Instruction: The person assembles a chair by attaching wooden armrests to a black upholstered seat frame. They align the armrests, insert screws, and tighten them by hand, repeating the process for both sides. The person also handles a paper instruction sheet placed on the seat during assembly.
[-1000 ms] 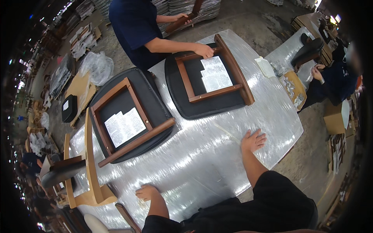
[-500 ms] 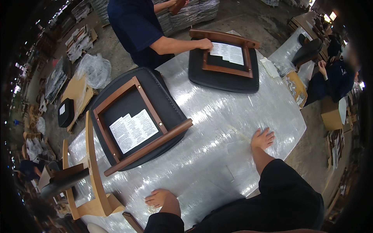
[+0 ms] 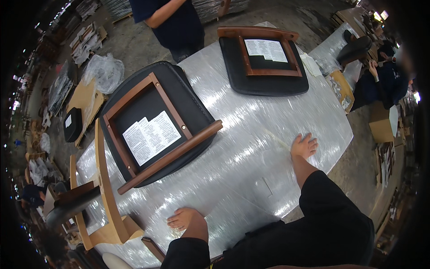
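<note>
My left hand (image 3: 184,219) lies on the plastic-wrapped tabletop (image 3: 233,166) near its front edge, fingers stretched out and holding nothing. Farther right, my right hand (image 3: 304,145) rests palm down on the same wrap, its fingers spread. Ahead of my left hand sits a black padded chair seat (image 3: 197,103), underside up, with a brown wooden frame (image 3: 174,105) and a white printed label (image 3: 152,136) on it. A second black seat (image 3: 268,85) with a brown frame and white label lies at the far side. Neither hand touches a seat.
A light wooden chair frame (image 3: 104,179) stands at the left edge of the table. Across from me is a co-worker in dark clothes (image 3: 179,27). Another person (image 3: 385,83) is at the right, by a carton (image 3: 381,130). Crumpled clear plastic (image 3: 105,74) lies at far left.
The co-worker's hand has let go of the far seat, and that person has straightened up. The far seat has shifted slightly away and right. My hands stay on the table.
</note>
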### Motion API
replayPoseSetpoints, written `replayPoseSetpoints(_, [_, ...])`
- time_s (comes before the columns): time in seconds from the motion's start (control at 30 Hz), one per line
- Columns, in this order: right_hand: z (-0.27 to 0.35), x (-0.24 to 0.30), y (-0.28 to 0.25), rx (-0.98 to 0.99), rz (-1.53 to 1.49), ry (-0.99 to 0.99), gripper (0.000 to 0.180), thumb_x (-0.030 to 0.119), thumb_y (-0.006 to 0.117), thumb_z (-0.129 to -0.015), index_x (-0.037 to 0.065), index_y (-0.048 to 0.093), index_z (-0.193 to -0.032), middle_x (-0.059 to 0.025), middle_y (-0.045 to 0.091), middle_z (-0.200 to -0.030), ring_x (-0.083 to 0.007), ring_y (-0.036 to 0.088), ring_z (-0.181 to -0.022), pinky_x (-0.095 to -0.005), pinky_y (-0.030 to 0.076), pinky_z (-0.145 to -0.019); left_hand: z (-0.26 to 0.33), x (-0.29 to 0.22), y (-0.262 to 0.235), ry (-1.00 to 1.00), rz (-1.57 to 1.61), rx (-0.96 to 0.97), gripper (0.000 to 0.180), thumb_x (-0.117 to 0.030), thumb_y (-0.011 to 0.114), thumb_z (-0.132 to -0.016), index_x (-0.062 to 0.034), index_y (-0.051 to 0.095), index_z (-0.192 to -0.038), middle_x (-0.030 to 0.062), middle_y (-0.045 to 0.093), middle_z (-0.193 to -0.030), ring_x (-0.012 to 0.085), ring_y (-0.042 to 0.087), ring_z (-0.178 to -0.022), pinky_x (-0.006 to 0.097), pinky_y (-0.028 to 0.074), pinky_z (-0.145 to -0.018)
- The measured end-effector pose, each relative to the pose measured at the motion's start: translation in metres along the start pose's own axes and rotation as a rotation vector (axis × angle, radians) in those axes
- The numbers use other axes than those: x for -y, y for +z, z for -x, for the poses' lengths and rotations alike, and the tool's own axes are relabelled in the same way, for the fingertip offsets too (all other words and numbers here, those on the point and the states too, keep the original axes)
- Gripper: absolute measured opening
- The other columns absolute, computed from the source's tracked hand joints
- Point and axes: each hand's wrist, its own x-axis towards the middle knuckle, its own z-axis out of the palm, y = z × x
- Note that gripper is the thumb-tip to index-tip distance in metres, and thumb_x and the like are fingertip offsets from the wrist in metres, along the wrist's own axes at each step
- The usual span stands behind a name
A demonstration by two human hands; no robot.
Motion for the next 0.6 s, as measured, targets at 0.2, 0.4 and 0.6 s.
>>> replayPoseSetpoints(0.2, [0.001, 0.004, -0.005, 0.014, -0.010, 0.006, 0.072, 0.056, 0.043, -0.104, 0.016, 0.033, -0.163, -0.0270, 0.022, -0.169, -0.0472, 0.014, -0.157, -0.0617, 0.012, -0.126, -0.002, 0.001, -0.006, 0.009, 0.007, 0.007, 0.062, -0.037, 0.037, -0.104, -0.0054, 0.040, -0.157, 0.0171, 0.041, -0.163, 0.0343, 0.036, -0.153, 0.056, 0.029, -0.119])
replayPoseSetpoints(0.4, [0.002, 0.002, -0.002, 0.001, 0.006, 0.016, 0.072, 0.057, 0.042, -0.104, 0.016, 0.033, -0.162, -0.0262, 0.022, -0.169, -0.0472, 0.016, -0.157, -0.0619, 0.012, -0.126, -0.001, 0.002, 0.000, 0.028, 0.010, 0.019, 0.063, -0.037, 0.037, -0.104, -0.0053, 0.040, -0.158, 0.0176, 0.040, -0.163, 0.0348, 0.035, -0.153, 0.057, 0.028, -0.120])
replayPoseSetpoints(0.6, [-0.009, -0.011, 0.018, 0.077, 0.165, -0.029, 0.071, 0.059, 0.043, -0.103, 0.019, 0.034, -0.162, -0.0250, 0.025, -0.169, -0.0470, 0.020, -0.156, -0.0626, 0.018, -0.124, 0.001, 0.007, -0.005, -0.001, -0.033, 0.021, 0.063, -0.037, 0.036, -0.104, -0.0052, 0.039, -0.158, 0.0182, 0.038, -0.164, 0.0352, 0.034, -0.154, 0.057, 0.027, -0.120])
